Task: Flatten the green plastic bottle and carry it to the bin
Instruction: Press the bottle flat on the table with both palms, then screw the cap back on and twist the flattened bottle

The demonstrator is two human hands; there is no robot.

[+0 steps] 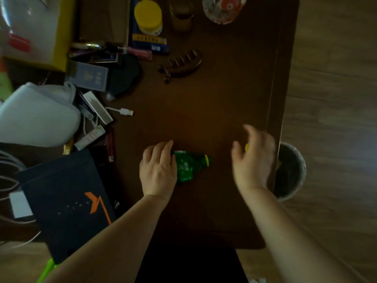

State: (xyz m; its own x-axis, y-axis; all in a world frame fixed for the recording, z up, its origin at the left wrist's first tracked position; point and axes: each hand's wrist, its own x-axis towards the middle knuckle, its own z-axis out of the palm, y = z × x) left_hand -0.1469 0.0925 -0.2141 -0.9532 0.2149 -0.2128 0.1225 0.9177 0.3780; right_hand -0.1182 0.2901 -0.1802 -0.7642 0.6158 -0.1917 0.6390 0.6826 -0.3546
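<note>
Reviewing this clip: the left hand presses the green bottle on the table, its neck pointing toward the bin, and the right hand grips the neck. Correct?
Not quite. In the head view the right hand is off the green bottle, raised apart from its neck. The left hand does press it on the table, neck toward the bin.

An orange angular mark, like a letter K, with a row of small pale dots beside it, is printed on the dark folder (67,203) at the left of the worktop (204,111). Yellow characters, too blurred to be read, are carried on the blue box (150,40) under the yellow-lidded jar (148,16). Pale marks and an emblem are seen on the grey-blue booklet (87,76), but cannot be made out. White print on the green bottle (188,166) label is illegible.
</note>
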